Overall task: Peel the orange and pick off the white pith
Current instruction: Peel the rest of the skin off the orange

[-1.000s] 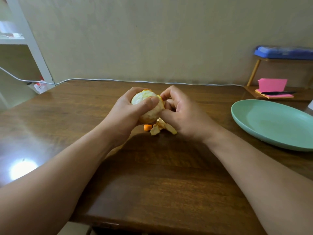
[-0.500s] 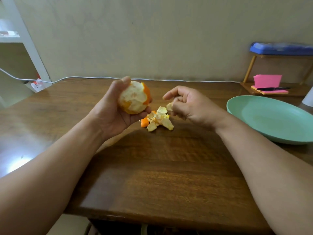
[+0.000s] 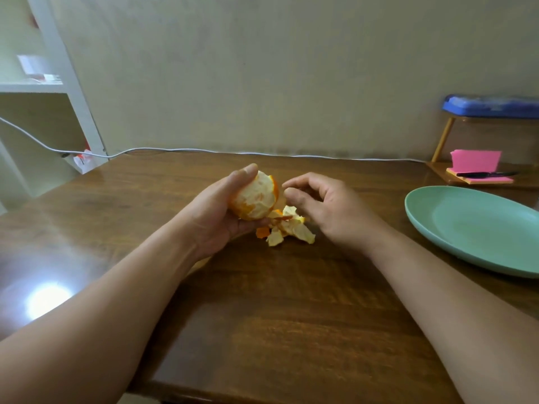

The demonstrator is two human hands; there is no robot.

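Holding the orange [image 3: 256, 198] just above the middle of the frame, lifted off the surface [image 3: 262, 316], with the left hand [image 3: 214, 214] wrapping it from below and behind and the thumb lying over the top. Showing mostly pale pith on the facing side, with a sliver of rind along the upper right edge and an orange patch low on the left. Hovering just right of the fruit with the right hand [image 3: 323, 205], fingers loosely curled, thumb and forefinger tips close together and pointing toward that sliver, with nothing visible between them. Judging from this, working through the tail end of the peeling, with the pith-picking hardly begun. Calling next for a nail under the edge of the remaining rind, then a pinch and a pull away, while turning the fruit in the left hand to bring round the hidden side. Needing a gentle grip too, since squeezing would likely burst the segments. Leaving a heap of peel scraps [image 3: 287, 228] on the surface directly below the fruit. Having a green plate [image 3: 466, 228] within reach at the right edge of the frame, and pink notes [image 3: 475, 160] behind it in the upper right.
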